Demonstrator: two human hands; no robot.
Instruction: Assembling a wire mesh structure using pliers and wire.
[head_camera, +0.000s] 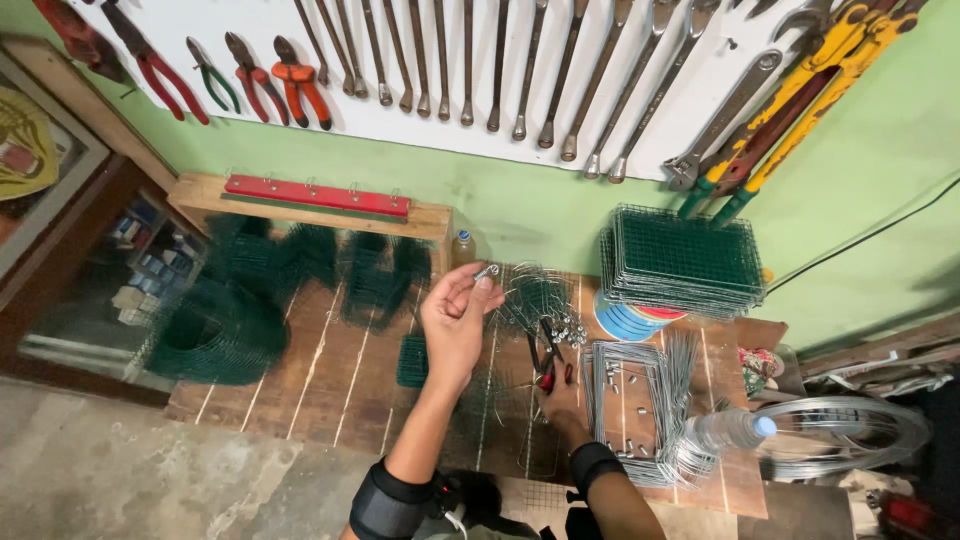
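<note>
A workshop: wrenches (470, 60) and pliers (240, 75) hang above a wooden workbench (330, 370).

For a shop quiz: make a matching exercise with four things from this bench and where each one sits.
Things:
1. small metal clip
2. stack of green mesh panels
3. plastic bottle
4. row of spanners

Places:
A. hung on the white wall board
B. pinched in the left hand
C. lying at the bench's right front
D. on a round tin by the wall

Pairs: 1-B, 2-D, 3-C, 4-A
</note>
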